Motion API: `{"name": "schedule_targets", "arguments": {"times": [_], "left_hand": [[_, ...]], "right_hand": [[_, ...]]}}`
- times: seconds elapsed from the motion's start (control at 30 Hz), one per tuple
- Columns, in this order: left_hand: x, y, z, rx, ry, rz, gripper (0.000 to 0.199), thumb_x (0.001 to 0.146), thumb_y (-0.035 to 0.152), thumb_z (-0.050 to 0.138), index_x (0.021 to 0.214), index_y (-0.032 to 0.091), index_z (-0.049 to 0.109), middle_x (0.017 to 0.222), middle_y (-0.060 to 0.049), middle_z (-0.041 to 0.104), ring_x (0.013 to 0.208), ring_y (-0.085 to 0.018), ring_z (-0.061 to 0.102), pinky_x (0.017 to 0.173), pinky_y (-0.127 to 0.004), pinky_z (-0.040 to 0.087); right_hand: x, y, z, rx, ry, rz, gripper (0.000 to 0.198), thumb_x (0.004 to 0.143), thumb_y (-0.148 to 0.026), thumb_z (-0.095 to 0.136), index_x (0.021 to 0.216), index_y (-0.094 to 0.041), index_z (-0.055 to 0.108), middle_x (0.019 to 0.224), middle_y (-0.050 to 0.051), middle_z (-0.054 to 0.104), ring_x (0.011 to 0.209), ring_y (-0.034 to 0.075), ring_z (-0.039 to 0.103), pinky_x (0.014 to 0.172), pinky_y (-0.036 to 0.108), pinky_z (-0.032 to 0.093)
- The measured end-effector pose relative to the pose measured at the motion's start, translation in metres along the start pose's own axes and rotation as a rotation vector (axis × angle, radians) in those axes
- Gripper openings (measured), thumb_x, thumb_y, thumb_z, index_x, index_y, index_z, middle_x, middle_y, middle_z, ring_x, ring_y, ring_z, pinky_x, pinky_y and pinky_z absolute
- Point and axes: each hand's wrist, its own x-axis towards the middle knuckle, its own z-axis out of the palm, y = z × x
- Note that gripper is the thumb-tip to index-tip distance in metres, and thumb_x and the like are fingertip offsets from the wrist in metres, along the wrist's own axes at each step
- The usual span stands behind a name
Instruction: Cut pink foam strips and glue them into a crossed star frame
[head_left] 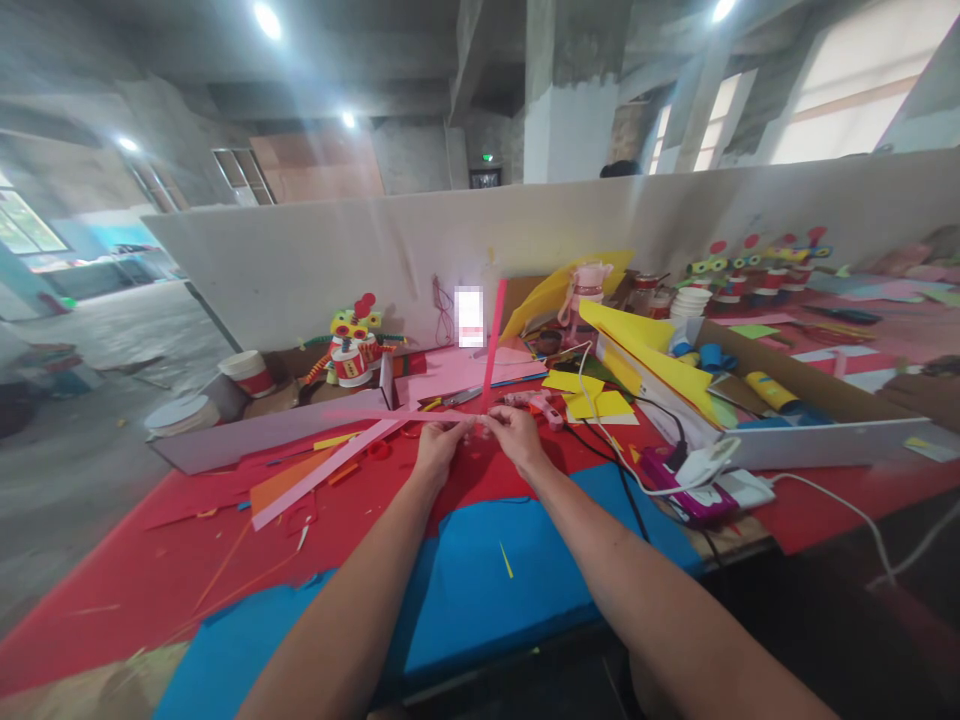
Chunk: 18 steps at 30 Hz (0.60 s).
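Close together over the red table covering (480, 478), my left hand (439, 452) and my right hand (516, 438) pinch pink paper strips between thumb and fingers. One bright pink strip (493, 350) rises upright from my right fingertips. A paler pink strip (375, 414) runs out to the left from my left fingertips. Whether the two are joined or one folded strip cannot be told. Below and left, another light pink strip (322, 480) lies slanted across an orange paper piece (279, 492). Just beyond my right hand lies a pink glue gun (541, 404).
A box (847, 440) of coloured paper rolls stands at right, near a purple power strip (686, 488) with trailing cables. At left, another box (277, 440) borders paper-cup figures (352, 350). Scissors (450, 399) lie behind my hands; blue cloth (510, 560) covers the front edge.
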Motion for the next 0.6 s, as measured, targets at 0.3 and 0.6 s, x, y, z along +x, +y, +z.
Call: {"name": "schedule_targets", "arguments": {"times": [0.3, 0.6], "left_hand": [[0.000, -0.001, 0.000, -0.035, -0.029, -0.065, 0.035, 0.056, 0.041, 0.084, 0.068, 0.013, 0.066, 0.055, 0.001, 0.060, 0.048, -0.009, 0.050, 0.049, -0.022, 0.039], [0.001, 0.003, -0.002, 0.099, -0.020, 0.042, 0.033, 0.059, 0.043, 0.082, 0.060, 0.015, 0.064, 0.052, 0.002, 0.058, 0.048, -0.008, 0.048, 0.048, -0.020, 0.037]], "right_hand": [[-0.003, -0.004, 0.003, 0.134, -0.009, 0.051, 0.033, 0.059, -0.050, 0.077, 0.067, -0.020, 0.064, 0.060, 0.001, 0.066, 0.059, 0.019, 0.065, 0.062, 0.033, 0.055], [-0.007, -0.010, 0.003, 0.194, -0.039, 0.124, 0.033, 0.057, -0.044, 0.081, 0.066, -0.018, 0.063, 0.063, 0.001, 0.067, 0.059, 0.017, 0.064, 0.063, 0.030, 0.055]]}}
